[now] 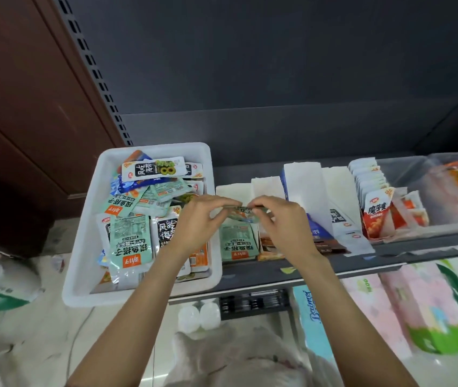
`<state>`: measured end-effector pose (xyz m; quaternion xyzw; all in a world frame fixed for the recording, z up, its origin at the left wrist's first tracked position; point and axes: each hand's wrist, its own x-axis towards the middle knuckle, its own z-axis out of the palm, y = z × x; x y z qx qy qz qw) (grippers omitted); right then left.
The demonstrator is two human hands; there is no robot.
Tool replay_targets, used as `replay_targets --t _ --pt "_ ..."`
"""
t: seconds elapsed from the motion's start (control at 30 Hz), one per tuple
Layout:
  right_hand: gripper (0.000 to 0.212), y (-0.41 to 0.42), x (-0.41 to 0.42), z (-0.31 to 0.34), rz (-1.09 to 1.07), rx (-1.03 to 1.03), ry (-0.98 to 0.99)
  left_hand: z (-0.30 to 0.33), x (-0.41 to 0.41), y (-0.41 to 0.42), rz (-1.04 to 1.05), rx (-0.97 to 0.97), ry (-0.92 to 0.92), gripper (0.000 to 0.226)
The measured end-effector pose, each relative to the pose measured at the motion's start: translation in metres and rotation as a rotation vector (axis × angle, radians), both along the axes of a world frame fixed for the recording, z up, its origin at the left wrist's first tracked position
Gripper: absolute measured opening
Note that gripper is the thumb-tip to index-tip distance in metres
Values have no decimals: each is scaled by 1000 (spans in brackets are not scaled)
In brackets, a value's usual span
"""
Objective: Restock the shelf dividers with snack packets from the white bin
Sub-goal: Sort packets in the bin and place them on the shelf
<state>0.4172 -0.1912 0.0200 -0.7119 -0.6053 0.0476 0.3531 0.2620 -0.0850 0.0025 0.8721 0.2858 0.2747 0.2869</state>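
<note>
Both your hands, left hand (204,219) and right hand (283,219), pinched one green snack packet (243,213) above its divider slot (239,241). Uneven release risked it tipping into the neighbouring slot.

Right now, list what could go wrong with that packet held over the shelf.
The left hand and right hand only pinch the green packet by its ends, so it may slip. It could land crooked on the green stack, or fall into the neighbouring orange packets.
</note>
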Motion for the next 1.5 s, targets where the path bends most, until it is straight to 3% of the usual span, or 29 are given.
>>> replay_targets --t 0.1,0.23,0.33,0.4,0.5,0.63,0.7,0.8,0.87,0.97,1.03,1.17,1.27,1.33,1.4,1.5 --pt "14 -3 1 -13 49 -79 -176 -11 -5 -3 32 186 160 20" --pt "15 -4 0 -25 127 -199 -391 -30 -14 -16 -15 285 395 16" --pt "22 -6 -1 -26 206 -347 -414 -35 -23 -22 -99 240 493 45" --pt "30 -5 -1 -25 255 -442 -414 -31 -32 -22 -100 153 450 55" --pt "31 0 -7 -13 293 -446 -310 -21 -55 -23 37 86 214 39" --pt "23 17 -40 9 379 -343 69 -20 -105 -18 493 -3 56 24" --pt "23 32 -69 8 445 -354 125 -25 -128 -13 721 -43 99 24" --pt "32 59 -114 -15 496 -470 129 -32 -148 -7 899 -184 286 48" --pt "44 76 -136 -31 492 -599 105 -33 -149 -4 911 -296 405 64" --pt "58 92 -158 -44 459 -754 185 -34 -144 -1 870 -327 521 67" --pt "62 97 -166 -48 423 -776 300 -32 -143 1 869 -337 540 67" --pt "65 98 -165 -52 401 -707 335 -23 -148 2 879 -257 597 56" --pt "46 89 -154 -36 368 -451 424 -3 -155 -6 875 -254 354 37" --pt "15 80 -142 -20 316 -218 482 15 -156 -10 844 -465 -30 48" --pt "24 75 -128 -5 246 -126 576 27 -153 -8 772 -652 -333 56" --pt "32 70 -109 15 156 -226 805 31 -143 -2 612 -791 -369 50"
